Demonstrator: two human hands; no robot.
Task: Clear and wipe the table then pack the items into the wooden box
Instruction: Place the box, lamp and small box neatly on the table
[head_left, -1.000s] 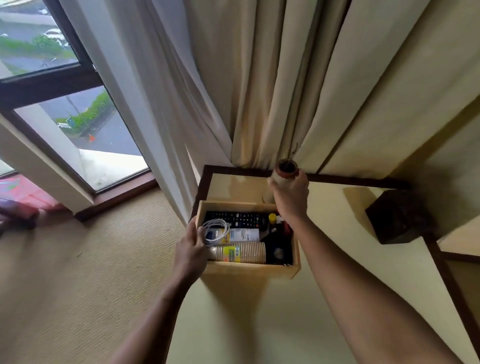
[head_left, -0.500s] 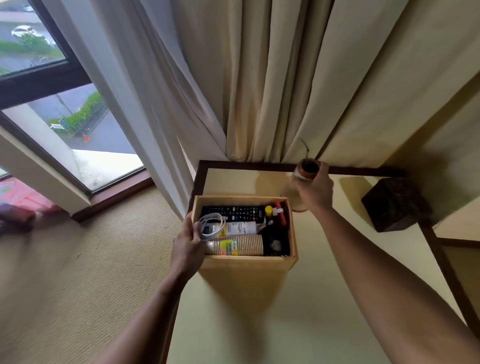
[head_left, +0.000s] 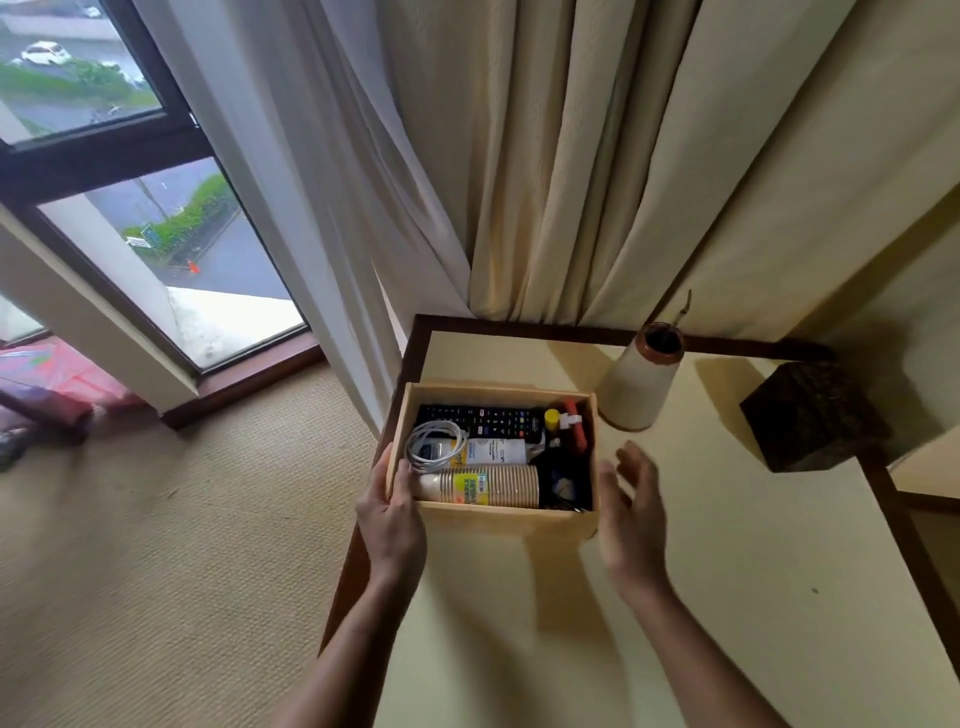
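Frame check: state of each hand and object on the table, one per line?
Wooden box: lidless, packed, on the table.
Left hand: grips the box's left wall.
Right hand: open, beside the box's right wall.
Vase: upright, no hand on it.
Paper cups: stacked, lying sideways in the box.
Cable: coiled in the box.

Daylight is admitted through the window (head_left: 156, 218), far left of the left grip (head_left: 390, 519). A soft shadow is thrown by the wooden box (head_left: 498, 519) onto the worktop (head_left: 753, 597) between grips. The right grip (head_left: 631, 519) is motion-blurred; edges are bowed.
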